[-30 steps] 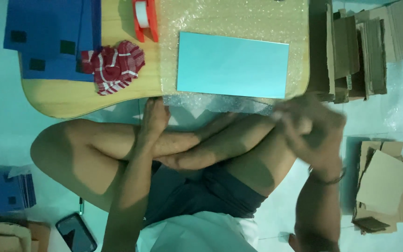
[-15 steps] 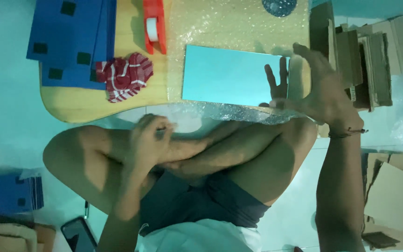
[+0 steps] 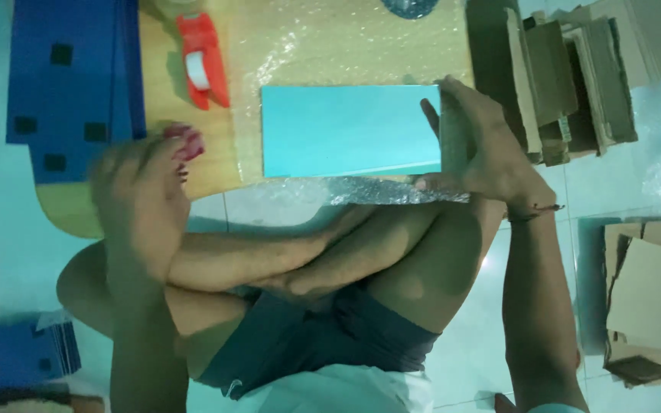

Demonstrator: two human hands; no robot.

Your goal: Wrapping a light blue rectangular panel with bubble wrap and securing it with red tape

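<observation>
The right hand (image 3: 483, 145) is at the right end of a light-blue box (image 3: 350, 130), fingers spread and wrapped around a flat piece of cardboard (image 3: 453, 138) that it presses against that end of the box. The thumb lies low, near the crinkled edge of the bubble wrap (image 3: 361, 46).

The box lies flat on the bubble wrap, which covers the right part of a low wooden table (image 3: 162, 99). The wrap's near edge hangs off the table over the person's crossed legs (image 3: 330, 252).

The left hand (image 3: 143, 191) is blurred over the near left part of the table. It reaches over a red-and-white bundle (image 3: 189, 141), of which only a bit shows past the fingers. Whether the fingers close on the bundle or only hover above it I cannot tell.

Just beyond the left hand, farther on the table, an orange tape dispenser (image 3: 204, 65) lies on its side, between the box and a stack of dark-blue sheets (image 3: 70, 76) with black squares. The sheets overhang the table's left edge.

To the right of the table, just beside the right hand, stands a pile of folded cardboard boxes (image 3: 575, 76). Another cardboard pile (image 3: 652, 298) lies nearer on the pale floor, well apart from the first. At the near left corner a second stack of blue sheets (image 3: 17, 356) rests on the floor.
</observation>
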